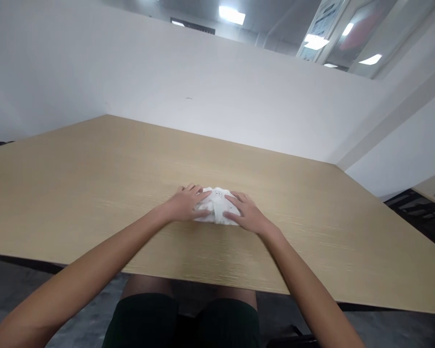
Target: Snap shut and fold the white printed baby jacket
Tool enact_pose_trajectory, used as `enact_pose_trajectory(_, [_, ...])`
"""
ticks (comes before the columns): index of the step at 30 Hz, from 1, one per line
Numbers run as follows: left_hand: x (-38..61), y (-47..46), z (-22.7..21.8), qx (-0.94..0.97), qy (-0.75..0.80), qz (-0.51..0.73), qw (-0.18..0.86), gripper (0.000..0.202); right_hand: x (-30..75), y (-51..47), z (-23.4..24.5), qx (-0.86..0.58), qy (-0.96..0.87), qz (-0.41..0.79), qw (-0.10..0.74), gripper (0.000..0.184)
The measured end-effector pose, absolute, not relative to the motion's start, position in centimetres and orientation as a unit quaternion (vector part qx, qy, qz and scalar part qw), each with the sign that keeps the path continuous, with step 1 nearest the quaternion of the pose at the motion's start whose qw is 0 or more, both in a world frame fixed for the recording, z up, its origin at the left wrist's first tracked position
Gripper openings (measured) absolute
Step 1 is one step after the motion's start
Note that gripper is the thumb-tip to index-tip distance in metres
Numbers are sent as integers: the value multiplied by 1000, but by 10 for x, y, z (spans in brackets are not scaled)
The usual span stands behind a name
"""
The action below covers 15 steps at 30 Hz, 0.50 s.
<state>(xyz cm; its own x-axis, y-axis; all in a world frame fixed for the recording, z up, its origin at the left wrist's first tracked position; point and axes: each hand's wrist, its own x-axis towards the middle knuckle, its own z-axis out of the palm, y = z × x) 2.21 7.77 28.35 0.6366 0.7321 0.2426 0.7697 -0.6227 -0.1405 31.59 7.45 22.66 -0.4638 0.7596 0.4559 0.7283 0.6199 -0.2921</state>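
Note:
A folded white diaper [218, 205] with a ruffled upper edge and small printed marks lies on the wooden table in front of me. My left hand [189, 202] rests over its left side, fingers spread and thumb reaching toward the middle. On the right side, my right hand [247, 211] lies the same way, its fingers stretched over the diaper. Both palms hide the diaper's outer ends. Its middle strip shows between my two thumbs.
The pale wooden table [94, 193] spreads wide around the diaper. A white partition [203, 96] rises along its far edge. At the right, a lower wooden surface [433, 188] with a dark side stands beyond the table. My legs are under the front edge.

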Motion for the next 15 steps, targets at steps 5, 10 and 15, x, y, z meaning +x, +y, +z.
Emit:
enact_pose_trajectory(5, [20,22,281,-918,-378,-49,111,88,298,9,221,-411,-881,32,233,101])
enact_pose_trajectory(10, [10,-48,238,-906,-399,-120,71,73,280,-64,181,-399,-862,-9,314,94])
enact_pose_trajectory(15, [9,-108,198,-879,-462,-62,-101,43,248,-124,88,-419,-841,20,341,45])
